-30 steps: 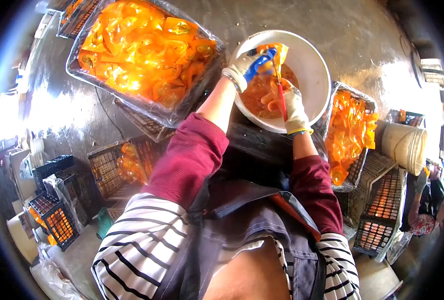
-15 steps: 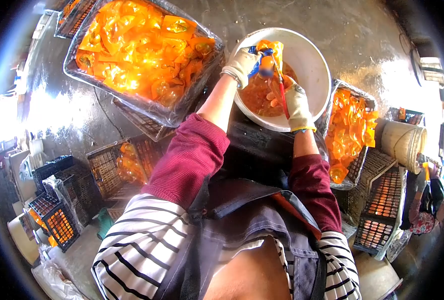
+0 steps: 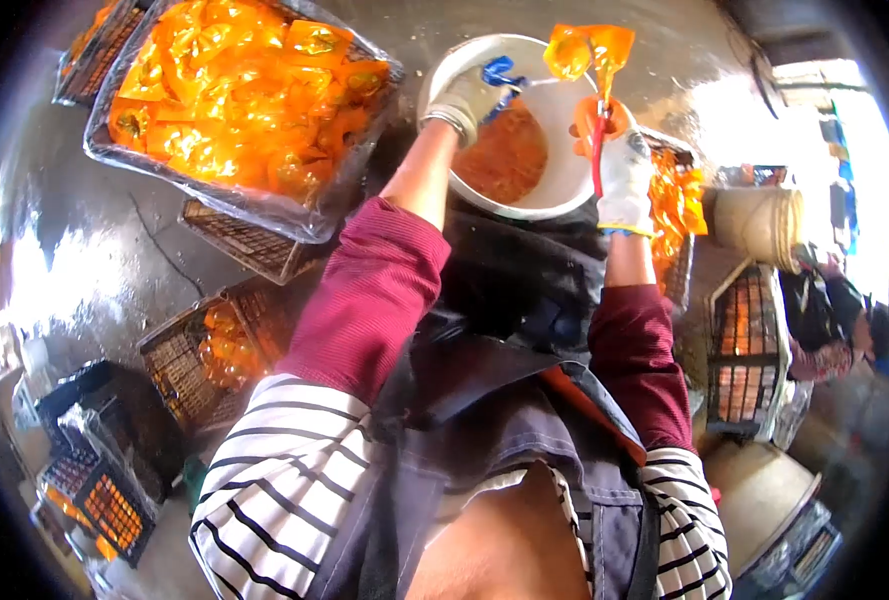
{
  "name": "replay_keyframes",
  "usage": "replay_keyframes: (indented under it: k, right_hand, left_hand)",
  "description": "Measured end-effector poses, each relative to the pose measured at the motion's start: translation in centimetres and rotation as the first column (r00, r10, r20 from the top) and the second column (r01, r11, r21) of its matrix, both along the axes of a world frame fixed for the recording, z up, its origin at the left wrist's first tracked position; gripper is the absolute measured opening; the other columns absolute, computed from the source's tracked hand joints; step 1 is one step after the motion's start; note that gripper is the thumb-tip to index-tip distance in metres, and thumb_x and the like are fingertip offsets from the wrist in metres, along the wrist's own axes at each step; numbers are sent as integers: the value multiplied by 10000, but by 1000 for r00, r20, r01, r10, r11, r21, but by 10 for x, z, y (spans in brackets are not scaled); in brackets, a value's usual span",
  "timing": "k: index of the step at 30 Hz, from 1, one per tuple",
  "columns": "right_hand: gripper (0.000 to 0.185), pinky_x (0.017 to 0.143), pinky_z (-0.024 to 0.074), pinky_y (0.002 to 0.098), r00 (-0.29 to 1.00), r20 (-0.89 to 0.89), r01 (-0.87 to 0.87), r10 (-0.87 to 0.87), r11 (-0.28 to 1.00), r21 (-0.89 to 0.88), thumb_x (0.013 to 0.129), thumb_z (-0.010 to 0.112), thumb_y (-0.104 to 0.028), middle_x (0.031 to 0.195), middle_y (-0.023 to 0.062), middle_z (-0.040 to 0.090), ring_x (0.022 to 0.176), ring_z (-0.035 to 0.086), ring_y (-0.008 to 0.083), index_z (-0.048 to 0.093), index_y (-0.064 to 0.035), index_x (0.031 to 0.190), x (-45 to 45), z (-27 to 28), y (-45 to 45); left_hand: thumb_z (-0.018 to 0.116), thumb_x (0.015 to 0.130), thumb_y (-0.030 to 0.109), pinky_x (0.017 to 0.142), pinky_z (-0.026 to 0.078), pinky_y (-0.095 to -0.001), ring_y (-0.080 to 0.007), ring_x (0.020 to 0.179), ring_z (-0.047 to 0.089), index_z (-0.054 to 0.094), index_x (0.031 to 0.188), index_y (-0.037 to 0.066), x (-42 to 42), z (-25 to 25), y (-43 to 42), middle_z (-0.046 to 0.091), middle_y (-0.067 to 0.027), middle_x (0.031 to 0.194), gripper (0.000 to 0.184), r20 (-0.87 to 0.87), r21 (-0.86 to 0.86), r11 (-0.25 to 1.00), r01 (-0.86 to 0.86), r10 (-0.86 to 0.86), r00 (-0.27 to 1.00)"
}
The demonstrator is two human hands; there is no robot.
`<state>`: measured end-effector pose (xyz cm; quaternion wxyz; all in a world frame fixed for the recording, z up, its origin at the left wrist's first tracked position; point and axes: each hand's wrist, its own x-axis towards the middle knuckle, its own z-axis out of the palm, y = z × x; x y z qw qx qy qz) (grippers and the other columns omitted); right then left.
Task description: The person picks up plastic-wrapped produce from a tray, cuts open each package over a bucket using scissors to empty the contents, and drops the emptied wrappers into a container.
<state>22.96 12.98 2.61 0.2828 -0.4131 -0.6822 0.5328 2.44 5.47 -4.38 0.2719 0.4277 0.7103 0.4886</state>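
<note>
My left hand (image 3: 467, 100), in a pale glove with blue at the fingertips, is over the left side of a white bucket (image 3: 442, 70). Its thumb and fingers look apart; I see no packet between them. Reddish-orange contents (image 3: 504, 155) lie in the bucket. My right hand (image 3: 624, 175), gloved in white with orange-looking fingers, is closed round red-handled scissors (image 3: 597, 150) beside the bucket's right rim. Just above the scissors' tips is an orange plastic packet (image 3: 604, 50); whether the blades pinch it is unclear.
A plastic-lined crate (image 3: 114, 150) heaped with orange packets (image 3: 244, 100) stands at upper left. Another heap of orange packets (image 3: 676, 190) is right of the bucket. Tilted crates (image 3: 189, 375) lie lower left. A pale bucket (image 3: 759, 220) and a person (image 3: 829, 320) are far right.
The orange packet has left my left hand and moved up and right, by the scissors. My right hand has swung out beyond the bucket's rim. The view has shifted slightly.
</note>
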Motion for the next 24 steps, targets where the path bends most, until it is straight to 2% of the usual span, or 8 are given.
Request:
replay_keyframes:
  k: [1,4,6,10,12,17,20,24]
  right_hand:
    - [246,511,459,234,979,-195,25,-60,984,-175,915,478,-167,829,78,609,635,584,147,550,-29,1104,7,17,-6]
    - [279,578,481,267,959,-150,210,-238,961,-181,928,416,-133,857,82,628,688,583,127,559,-38,1147,64,44,-15]
    - [313,696,475,273,866,-279,362,-415,905,-222,935,395,-145,994,90,619,827,584,154,537,-36,1192,120,34,-13]
    - [365,801,451,349,804,415,437,-427,896,77,916,421,-258,1049,151,613,914,599,256,531,-29,1179,204,35,-33]
    - [359,825,433,404,293,940,108,-174,983,148,889,433,-284,1085,217,597,1000,571,363,545,-39,1127,261,6,-30]
    - [293,847,427,443,279,954,199,-107,979,52,852,425,-225,1064,257,578,1035,531,413,552,-60,1059,313,-41,-2]
    - [279,684,469,431,301,890,-173,-343,898,404,880,445,-284,872,226,620,817,611,370,579,-55,966,336,-103,71]
    - [343,686,487,419,131,945,86,-300,953,291,894,400,-337,845,193,644,798,630,332,605,-74,972,264,-94,157]
  left_hand:
    - [681,728,455,919,421,-373,-327,1057,552,551,1175,61,-1,-6,0,596,-178,1119,610,68,-63,995,-74,79,995]
    - [666,792,320,618,485,-274,-135,673,596,608,1080,13,2,-11,2,638,-59,790,424,187,-306,932,-192,257,948]
    - [627,828,299,660,482,-265,-142,745,618,612,1070,28,-8,-34,7,650,-57,862,363,265,-253,964,-78,146,953]
    - [515,906,231,805,453,-245,-155,1000,601,543,1171,47,6,10,-22,639,-75,1073,324,570,-127,990,67,17,822]
    - [529,901,241,799,453,-252,-161,1002,600,553,1159,46,7,11,-30,645,-80,1063,325,583,-41,998,56,-22,812]
    - [610,855,194,802,469,-268,-175,941,612,588,1127,46,-4,-2,-33,653,-72,1009,311,509,-81,995,-52,86,857]
    - [664,817,228,843,475,-273,-165,943,623,613,1125,82,-9,0,-35,666,-60,1021,345,342,46,998,-36,18,940]
    - [648,800,24,914,460,-249,-133,1008,605,549,1201,52,18,50,-33,626,-73,1128,415,409,128,992,21,-72,910]
